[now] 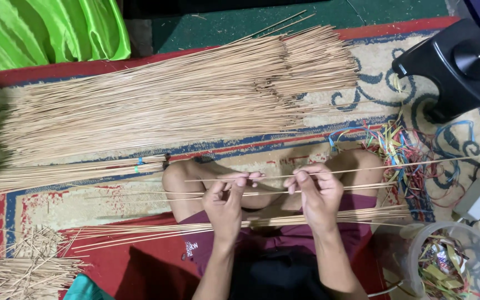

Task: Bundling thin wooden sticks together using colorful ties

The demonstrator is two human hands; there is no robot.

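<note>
On a patterned carpet, a thin stick is held between two hands above crossed legs

At the far left, a heap of short broken sticks (20,266) is seen near the bottom corner, and a tied bundle of sticks (68,173) is laid above it, with green cloth (51,30) in the top corner; across the middle a large fan of long thin sticks (179,100) is spread over the carpet (373,61); lower, a smaller sheaf of sticks (156,229) is rested across the lap; the left hand (226,200) is pinched closed on one thin stick (273,176), which is also gripped by the right hand (316,194) and runs on towards the right edge; further right, coloured strips (398,147) are scattered, a black stool (454,66) stands above, and a clear plastic tub (454,264) of strips is placed at the bottom right
</note>
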